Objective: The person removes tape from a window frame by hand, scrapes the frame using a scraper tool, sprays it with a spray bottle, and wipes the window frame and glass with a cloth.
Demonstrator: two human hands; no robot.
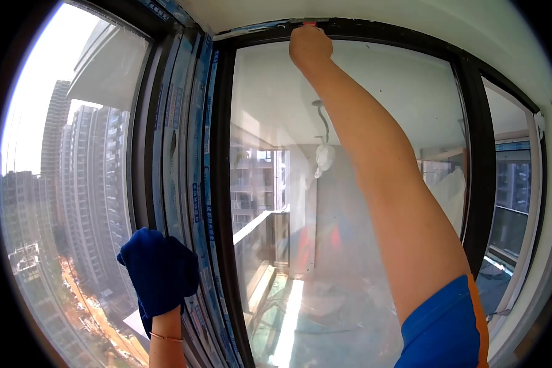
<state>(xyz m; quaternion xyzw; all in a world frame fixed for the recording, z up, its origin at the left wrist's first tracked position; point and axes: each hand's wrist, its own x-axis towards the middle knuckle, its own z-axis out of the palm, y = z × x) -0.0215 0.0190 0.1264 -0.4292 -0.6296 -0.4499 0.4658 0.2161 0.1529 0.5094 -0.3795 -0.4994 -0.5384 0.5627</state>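
Observation:
My right hand (311, 48) is raised to the black top rail (386, 37) of the window frame, its fingers closed round a small tool with a red part (310, 24) that shows just above the knuckles. The tool's flat edge lies along the rail. Lower left, a dark blue cloth (156, 264) covers my left hand (165, 316), which rests against the frame's vertical tracks. Only the wrist, with a thin band round it, shows below the cloth. Blue printed protective film (200, 153) lines those tracks. Behind my right arm stands the large glass pane (276, 92).
On the left, another glass pane (113, 80) looks out on tall buildings far below and beyond. A black upright (479, 153) and a narrower window (512, 184) stand on the right. The pale ceiling (460, 24) meets the top rail.

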